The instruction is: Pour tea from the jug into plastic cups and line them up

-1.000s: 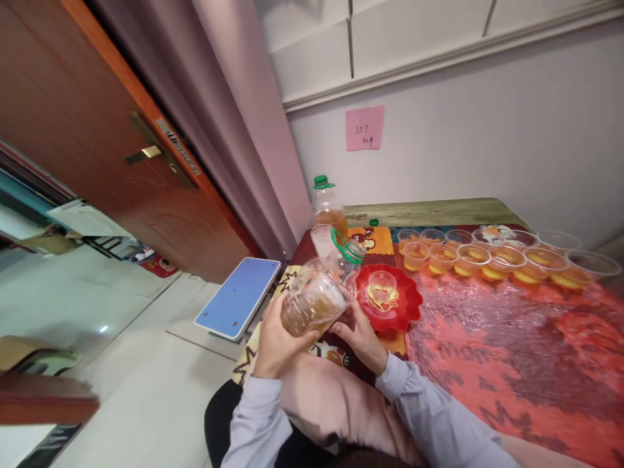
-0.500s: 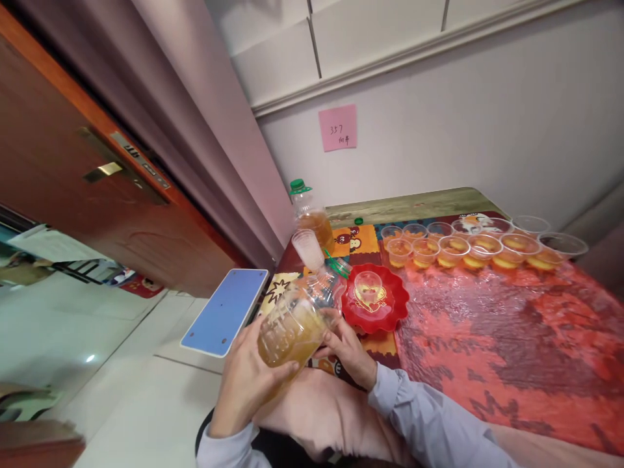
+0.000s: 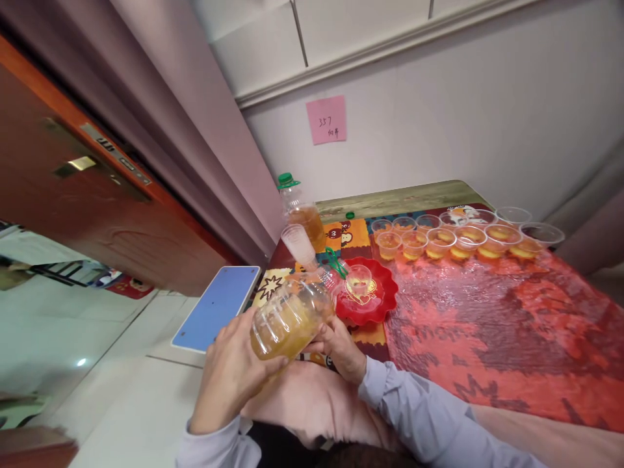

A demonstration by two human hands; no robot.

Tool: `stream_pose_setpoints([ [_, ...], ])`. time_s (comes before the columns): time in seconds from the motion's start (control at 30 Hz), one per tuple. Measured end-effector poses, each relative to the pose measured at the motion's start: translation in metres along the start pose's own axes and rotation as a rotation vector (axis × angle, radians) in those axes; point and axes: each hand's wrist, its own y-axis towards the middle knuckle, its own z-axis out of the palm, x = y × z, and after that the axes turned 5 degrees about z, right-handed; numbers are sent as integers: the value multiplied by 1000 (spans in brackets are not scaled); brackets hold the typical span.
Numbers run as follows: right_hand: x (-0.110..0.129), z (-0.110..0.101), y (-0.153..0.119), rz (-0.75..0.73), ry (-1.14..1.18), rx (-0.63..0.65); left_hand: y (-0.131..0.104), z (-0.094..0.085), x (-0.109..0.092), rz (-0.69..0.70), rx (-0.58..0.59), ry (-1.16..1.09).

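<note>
A large clear plastic bottle (image 3: 287,322) of yellowish drink lies tilted between my hands, its neck pointing at the red scalloped plate (image 3: 387,299). My left hand (image 3: 234,364) is wrapped round the bottle's base end. Closer to the neck, my right hand (image 3: 341,351) grips the lower side, fingers partly hidden behind it. A green carrying ring (image 3: 336,263) sits at the bottle's neck. On the plate stands a small clear cup (image 3: 359,281), close to the bottle's mouth; whether liquid is flowing I cannot tell.
Behind stand a stack of clear cups (image 3: 298,246) and a second bottle (image 3: 307,224) with a green cap. A loose green cap (image 3: 350,215) lies near the wall. Two rows of cups with orange drink (image 3: 441,244) line the table's back right. A blue board (image 3: 217,305) is at left.
The bottle has tipped further towards the plate, and its mouth has come nearer to the small cup. Both hands keep their hold. My view has shifted slightly right.
</note>
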Motion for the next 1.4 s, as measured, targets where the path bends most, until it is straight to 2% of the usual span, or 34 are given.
stream_pose_setpoints([
  [0.27, -3, 0, -2, 17, 85, 10, 0, -11, -14, -59, 77, 93],
  [0.8, 5, 4, -4, 41, 141, 77, -1, -16, -25, -70, 92, 165],
  [1.4, 6, 5, -5, 26, 138, 61, 0, -17, -31, -22, 57, 206],
])
